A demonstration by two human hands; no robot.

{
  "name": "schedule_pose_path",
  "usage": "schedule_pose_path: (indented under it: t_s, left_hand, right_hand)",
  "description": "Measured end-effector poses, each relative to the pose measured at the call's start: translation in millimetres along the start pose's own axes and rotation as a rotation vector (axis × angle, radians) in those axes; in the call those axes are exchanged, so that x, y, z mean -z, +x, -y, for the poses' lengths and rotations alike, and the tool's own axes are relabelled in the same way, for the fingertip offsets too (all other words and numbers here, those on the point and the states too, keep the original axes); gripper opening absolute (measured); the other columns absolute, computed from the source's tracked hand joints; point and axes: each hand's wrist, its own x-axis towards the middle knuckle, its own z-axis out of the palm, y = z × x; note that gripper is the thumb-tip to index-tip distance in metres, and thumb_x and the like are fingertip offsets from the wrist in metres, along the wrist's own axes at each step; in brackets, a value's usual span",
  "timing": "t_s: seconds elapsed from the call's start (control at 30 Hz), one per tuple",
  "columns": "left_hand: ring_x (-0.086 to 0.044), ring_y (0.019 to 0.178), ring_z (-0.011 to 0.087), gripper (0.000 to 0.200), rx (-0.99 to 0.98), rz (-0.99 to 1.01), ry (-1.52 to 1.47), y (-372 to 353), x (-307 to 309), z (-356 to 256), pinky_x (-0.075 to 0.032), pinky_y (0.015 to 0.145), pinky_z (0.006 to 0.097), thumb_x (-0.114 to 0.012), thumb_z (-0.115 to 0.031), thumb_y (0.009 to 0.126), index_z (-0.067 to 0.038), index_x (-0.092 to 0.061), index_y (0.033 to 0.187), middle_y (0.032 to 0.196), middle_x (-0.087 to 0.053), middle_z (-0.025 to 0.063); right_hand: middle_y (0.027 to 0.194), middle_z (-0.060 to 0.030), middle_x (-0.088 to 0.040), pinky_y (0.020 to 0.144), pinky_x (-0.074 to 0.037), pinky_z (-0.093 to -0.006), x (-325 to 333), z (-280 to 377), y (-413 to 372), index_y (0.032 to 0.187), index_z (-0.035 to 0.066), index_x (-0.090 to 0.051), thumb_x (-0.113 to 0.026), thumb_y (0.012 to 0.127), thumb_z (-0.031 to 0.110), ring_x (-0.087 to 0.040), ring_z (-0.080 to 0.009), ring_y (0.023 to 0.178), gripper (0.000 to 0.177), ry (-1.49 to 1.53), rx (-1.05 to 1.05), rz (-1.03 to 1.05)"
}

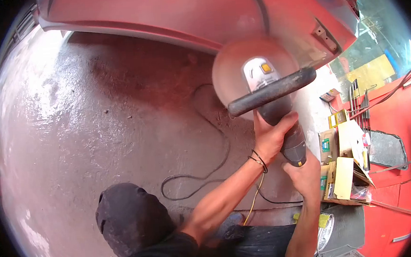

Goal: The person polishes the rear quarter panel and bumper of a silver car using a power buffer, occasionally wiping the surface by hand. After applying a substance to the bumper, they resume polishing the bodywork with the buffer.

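Both hands are on a black and silver power tool [284, 106] with a large round disc [228, 73], which looks blurred, and a thick black bar handle across it. My left hand [273, 136] is wrapped round the tool's body just below the bar, with dark bands at the wrist. Lower down, my right hand [304, 172] grips the rear end of the body. The disc lies over the lower edge of a red, dusty car body panel [170, 17]; whether they touch cannot be told.
A black cord [228, 148] loops over the dusty floor [97, 135]. Open cardboard boxes [342, 179], thin dark strips and a grey flat piece [388, 150] lie on a red surface [397, 116] at right. My dark-clad knee [133, 217] is at lower left.
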Motion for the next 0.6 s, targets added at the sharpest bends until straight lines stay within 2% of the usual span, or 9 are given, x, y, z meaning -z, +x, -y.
schedule_pose_path:
  t_s: [0.1,0.13,0.23,0.3,0.33,0.43,0.47,0.53,0.6]
  left_hand:
    - [-0.073,0.095,0.0177,0.055,0.017,0.082,-0.092,7,-12,-36,-0.061,0.082,0.0344,-0.088,-0.013,0.088,-0.003,-0.058,0.133,0.108,-0.071,0.0063]
    - [-0.074,0.093,0.0179,0.045,-0.054,0.112,-0.113,11,-15,-46,-0.062,0.080,0.0339,-0.088,-0.015,0.089,-0.001,-0.065,0.125,0.102,-0.074,0.0067]
    - [-0.078,0.098,0.0246,0.055,-0.178,0.206,-0.020,12,-12,-69,-0.065,0.088,0.0407,-0.082,-0.029,0.089,0.004,-0.065,0.129,0.115,-0.073,0.0142]
    - [-0.076,0.104,0.0270,0.059,-0.146,0.193,0.046,-3,-7,-76,-0.062,0.095,0.0408,-0.082,-0.024,0.086,0.004,-0.064,0.135,0.118,-0.073,0.0150]
    - [-0.076,0.106,0.0262,0.059,-0.154,0.218,0.094,-8,-1,-69,-0.061,0.097,0.0411,-0.082,-0.023,0.087,0.004,-0.064,0.136,0.120,-0.074,0.0156]
    - [-0.074,0.109,0.0232,0.056,-0.191,0.256,0.391,-11,8,-58,-0.058,0.102,0.0411,-0.084,-0.017,0.087,0.003,-0.066,0.136,0.120,-0.077,0.0145]
    - [-0.075,0.108,0.0233,0.056,-0.205,0.266,0.514,-10,7,-56,-0.058,0.102,0.0406,-0.087,-0.015,0.086,0.003,-0.065,0.134,0.118,-0.078,0.0130]
    - [-0.078,0.103,0.0326,0.064,-0.245,0.318,0.623,0,2,-48,-0.060,0.095,0.0432,-0.090,-0.017,0.083,0.001,-0.056,0.134,0.110,-0.079,0.0172]
    - [-0.077,0.099,0.0493,0.082,-0.358,0.346,0.793,11,-9,-51,-0.060,0.090,0.0538,-0.093,-0.026,0.073,-0.001,-0.041,0.132,0.097,-0.075,0.0260]
  right_hand:
    - [0.108,-0.0260,-0.078,0.088,-0.059,-0.0477,0,27,9,0.119,0.002,-0.072,-0.089,0.079,0.022,-0.077,-0.0458,0.104,0.049,-0.017,0.027,-0.047]
    - [0.109,-0.0254,-0.078,0.089,-0.059,-0.0474,1,38,9,0.120,0.003,-0.071,-0.091,0.078,0.025,-0.077,-0.0455,0.105,0.051,0.004,0.038,-0.045]
    - [0.112,-0.0241,-0.079,0.090,-0.059,-0.0464,-2,63,13,0.124,0.005,-0.070,-0.096,0.079,0.032,-0.077,-0.0445,0.109,0.059,0.089,0.092,-0.019]
    - [0.113,-0.0236,-0.080,0.091,-0.060,-0.0458,-2,66,7,0.128,0.006,-0.069,-0.097,0.080,0.034,-0.077,-0.0438,0.111,0.062,0.152,0.121,0.046]
    - [0.116,-0.0188,-0.082,0.095,-0.060,-0.0426,-8,52,6,0.131,0.006,-0.069,-0.097,0.082,0.027,-0.080,-0.0346,0.109,0.060,0.117,0.167,0.052]
    - [0.115,-0.0122,-0.083,0.098,-0.061,-0.0397,-41,14,1,0.133,0.005,-0.070,-0.096,0.083,0.020,-0.080,-0.0222,0.107,0.059,0.379,0.167,0.022]
    - [0.132,-0.0088,-0.076,0.104,-0.057,-0.0395,-55,0,2,0.143,0.001,-0.064,-0.095,0.082,0.012,-0.072,-0.0212,0.119,0.069,0.429,0.067,0.094]
    - [0.137,-0.0063,-0.071,0.105,-0.056,-0.0392,-106,-39,8,0.149,0.004,-0.059,-0.093,0.086,0.017,-0.068,-0.0204,0.124,0.073,0.727,0.113,0.077]
    - [0.140,-0.0042,-0.066,0.107,-0.054,-0.0393,-144,-61,15,0.153,0.008,-0.055,-0.090,0.091,0.025,-0.065,-0.0198,0.127,0.073,0.927,0.087,0.040]
